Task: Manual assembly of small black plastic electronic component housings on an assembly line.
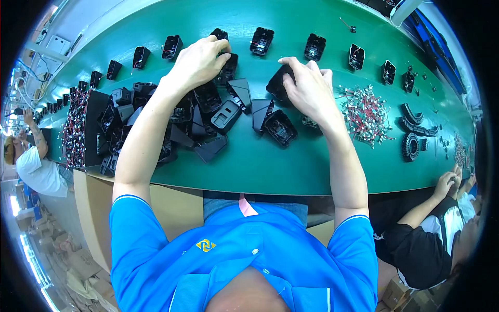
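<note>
My right hand [310, 89] is closed on a black plastic housing [277, 84], gripping its right side above the table. My left hand [199, 61] has its fingers bent, thumb and fingertips at the upper edge of another black housing [227, 72]; its far fingers are partly hidden. Just beyond that hand, a further housing [220, 34] stands in the row. Below and between my arms lies a heap of black housings and grey-black covers [226, 115]. One open housing [281, 128] sits at the heap's right edge.
The green table [244, 174] carries a curved row of open housings [262, 41] with small wires. Small wired parts [367, 115] are piled right of my right arm, near black strips of parts [410, 122]. A dark box [93, 127] stands left. Other people sit at both sides.
</note>
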`<move>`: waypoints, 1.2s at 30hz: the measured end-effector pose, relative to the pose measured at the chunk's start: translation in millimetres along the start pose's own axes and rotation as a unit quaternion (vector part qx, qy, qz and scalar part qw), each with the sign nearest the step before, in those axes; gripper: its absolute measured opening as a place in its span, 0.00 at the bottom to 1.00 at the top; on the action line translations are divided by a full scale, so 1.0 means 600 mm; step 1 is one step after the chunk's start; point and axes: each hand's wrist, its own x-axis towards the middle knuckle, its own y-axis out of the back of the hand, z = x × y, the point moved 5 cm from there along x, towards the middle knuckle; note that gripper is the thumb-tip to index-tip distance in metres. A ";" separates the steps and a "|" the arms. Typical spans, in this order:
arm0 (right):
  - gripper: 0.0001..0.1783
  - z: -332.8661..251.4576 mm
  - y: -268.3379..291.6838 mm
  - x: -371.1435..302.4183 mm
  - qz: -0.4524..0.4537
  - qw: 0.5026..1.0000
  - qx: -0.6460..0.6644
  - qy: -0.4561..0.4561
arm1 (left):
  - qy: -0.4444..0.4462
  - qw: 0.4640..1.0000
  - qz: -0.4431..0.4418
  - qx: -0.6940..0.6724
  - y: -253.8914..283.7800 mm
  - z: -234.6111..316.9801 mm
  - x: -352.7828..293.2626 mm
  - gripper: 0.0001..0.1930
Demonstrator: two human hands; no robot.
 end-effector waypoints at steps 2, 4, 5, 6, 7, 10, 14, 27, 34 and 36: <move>0.18 0.005 -0.007 -0.001 -0.001 1.000 -0.020 -0.001 | 0.007 1.000 -0.008 0.008 0.001 -0.007 -0.004 0.15; 0.19 0.010 -0.006 -0.005 0.037 0.997 -0.062 0.012 | -0.001 0.999 0.017 -0.040 0.005 -0.018 -0.012 0.14; 0.20 0.011 -0.004 -0.006 0.056 0.995 -0.083 0.021 | -0.003 0.997 0.031 -0.064 0.008 -0.027 -0.019 0.14; 0.20 0.009 -0.003 -0.006 0.075 0.991 -0.103 0.031 | -0.003 0.995 0.046 -0.087 0.013 -0.037 -0.030 0.14; 0.20 0.009 -0.003 -0.005 0.067 0.993 -0.093 0.030 | -0.012 0.989 0.096 -0.112 0.027 -0.045 -0.048 0.13; 0.20 0.003 0.000 -0.007 0.074 0.993 -0.079 0.047 | -0.011 0.963 0.226 -0.148 0.099 -0.071 -0.147 0.15; 0.18 -0.007 0.044 -0.029 0.140 0.988 -0.052 0.044 | 0.123 0.887 0.431 -0.111 0.151 -0.166 -0.371 0.18; 0.14 -0.341 -0.047 -0.196 -0.035 0.853 0.315 0.416 | 0.725 0.661 0.194 0.027 -0.254 -0.223 -1.145 0.31; 0.13 -0.421 -0.141 -0.260 -0.134 0.798 0.387 0.442 | 0.789 0.608 0.031 -0.081 -0.385 -0.265 -1.216 0.35; 0.14 -0.429 -0.154 -0.263 -0.139 0.801 0.404 0.418 | 0.761 0.621 0.030 -0.184 -0.362 -0.263 -1.124 0.36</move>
